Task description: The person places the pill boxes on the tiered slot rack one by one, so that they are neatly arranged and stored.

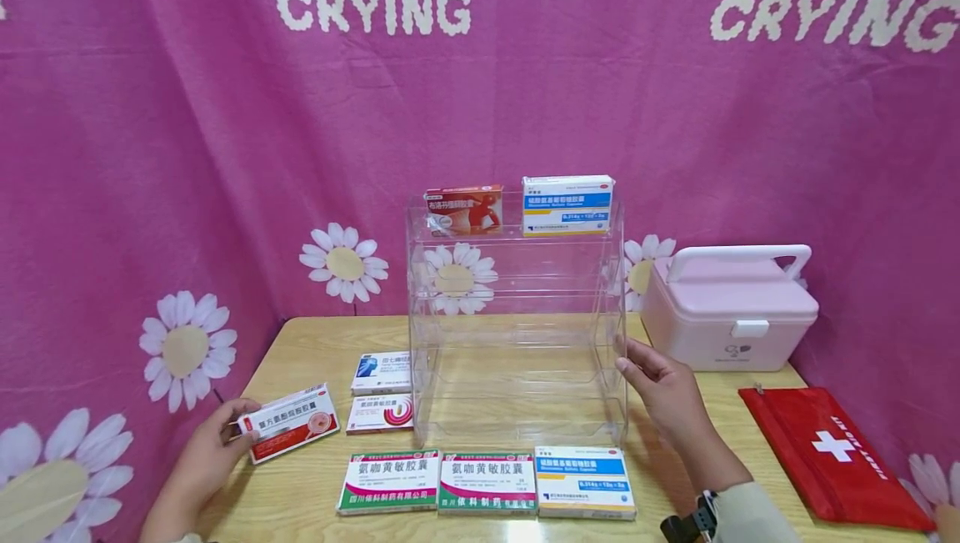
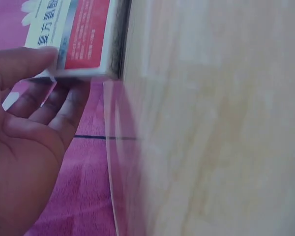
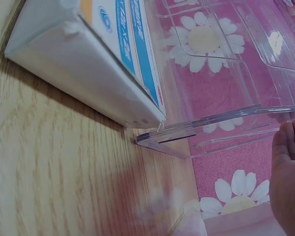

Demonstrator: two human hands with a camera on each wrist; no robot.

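Observation:
In the head view, my left hand (image 1: pixel 213 451) pinches a white and red medicine box (image 1: pixel 288 424) by its left end, thumb on the printed face. The left wrist view shows the fingers beneath this box (image 2: pixel 86 37), tilted above the table's edge. My right hand (image 1: pixel 663 389) touches the right side of a clear tiered plastic rack (image 1: pixel 517 426); in the right wrist view its fingers (image 3: pixel 282 147) lie fairly straight along the panel. On the top tier stand a red box (image 1: pixel 465 211) and a blue and white box (image 1: pixel 567 206).
Two green and pink boxes (image 1: pixel 387 483) and a blue and white box (image 1: pixel 585 483) lie before the rack. Two white boxes (image 1: pixel 378 414) lie at its left. A pink lidded case (image 1: pixel 731 309) and a red first aid pouch (image 1: pixel 832 451) are at the right.

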